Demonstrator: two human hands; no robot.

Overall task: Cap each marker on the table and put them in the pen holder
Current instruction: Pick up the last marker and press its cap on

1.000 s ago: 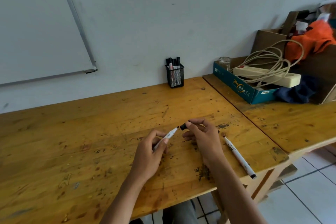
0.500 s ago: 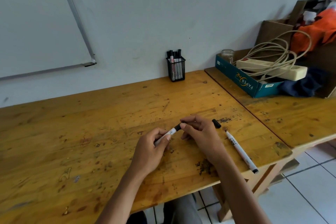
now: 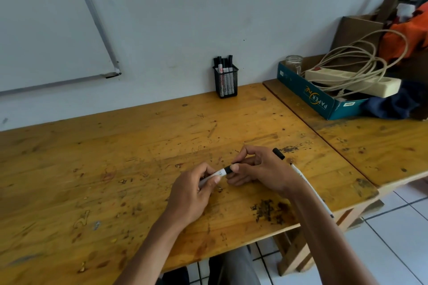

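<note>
Marker (image 3: 214,174) held low over the table (image 3: 115,157), near its middle. Left hand (image 3: 192,192) wrapped round the white barrel; right hand (image 3: 259,169) pinching the black cap (image 3: 229,169) at its tip. Cap looks on, full seating uncertain. Step: capping. Next probably a firm push home, then a reach to the pen holder (image 3: 225,82) by the wall, well apart. Second marker (image 3: 298,172) and loose cap (image 3: 278,154) lie beside the right hand.

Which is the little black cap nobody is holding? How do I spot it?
Find the yellow wooden table, then the right hand near its right edge. Just beyond that hand lies the loose cap, a short black tube by a white marker's tip. Unlike the other cap, no hand touches it.
</note>
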